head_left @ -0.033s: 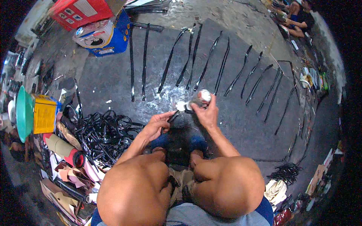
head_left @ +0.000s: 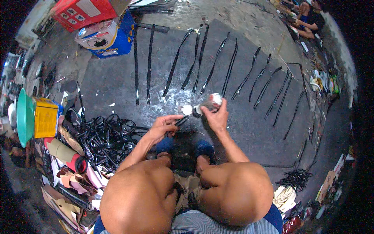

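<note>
My left hand (head_left: pixel 162 128) is closed round black strips (head_left: pixel 182 121), with their ends pointing toward the middle of the mat. My right hand (head_left: pixel 215 116) grips a small bottle-like container (head_left: pixel 210 103) with a white end and a dark band. The container is tilted, and its dark end is close to the strip ends; whether they touch I cannot tell. Just left of it is a small round white thing (head_left: pixel 187 109), whose kind is unclear. Beyond my hands, several long black strips (head_left: pixel 171 66) lie spaced out on the dark mat (head_left: pixel 113 78), some of them doubled.
To my left lies a tangled heap of black strips (head_left: pixel 107 136), near a yellow tin (head_left: pixel 46 119) and scraps (head_left: pixel 72 179). A blue-and-white box (head_left: pixel 113 39) stands far left. A bundle of black strips (head_left: pixel 294 178) lies at right. Another person (head_left: pixel 309 23) sits far right.
My right hand and the container have moved slightly right, opening a gap beside the round white thing. The strips in my left hand have shifted slightly.
</note>
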Motion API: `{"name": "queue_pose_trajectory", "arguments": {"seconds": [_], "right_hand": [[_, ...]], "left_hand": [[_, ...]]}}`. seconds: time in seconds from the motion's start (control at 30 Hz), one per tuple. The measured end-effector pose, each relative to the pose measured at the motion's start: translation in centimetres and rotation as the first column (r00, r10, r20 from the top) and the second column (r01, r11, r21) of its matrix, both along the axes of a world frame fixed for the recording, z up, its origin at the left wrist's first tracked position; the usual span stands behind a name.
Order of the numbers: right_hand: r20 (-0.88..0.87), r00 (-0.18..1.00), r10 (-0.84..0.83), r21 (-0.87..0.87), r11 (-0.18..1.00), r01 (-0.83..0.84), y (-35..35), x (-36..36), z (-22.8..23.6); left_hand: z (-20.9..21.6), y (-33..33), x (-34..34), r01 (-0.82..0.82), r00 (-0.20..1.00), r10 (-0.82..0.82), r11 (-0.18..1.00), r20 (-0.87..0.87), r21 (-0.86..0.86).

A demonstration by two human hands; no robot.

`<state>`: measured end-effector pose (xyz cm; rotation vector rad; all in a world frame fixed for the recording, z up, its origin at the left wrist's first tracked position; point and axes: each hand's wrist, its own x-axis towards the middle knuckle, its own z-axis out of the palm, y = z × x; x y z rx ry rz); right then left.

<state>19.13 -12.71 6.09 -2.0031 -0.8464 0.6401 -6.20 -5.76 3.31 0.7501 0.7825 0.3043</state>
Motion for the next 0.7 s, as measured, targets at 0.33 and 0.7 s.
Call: {"name": "queue_pose_trajectory", "arguments": {"seconds": [0.33,0.7], "right_hand": [[-0.01,0.999,0.043,0.19,0.981,-0.04,0.9,0.4,-1.3],[0.499,0.799,0.335,0.119,0.887,-0.446,1.5,-3.9,-4.7]], "left_hand": [[-5.9,6.3,5.8,0.308,0.853,0.071,0.731,-0.517,0.608],[-2.5,4.7,5.6,0.252,0.948,0.111,0.317,-0.3,0.914]]}}
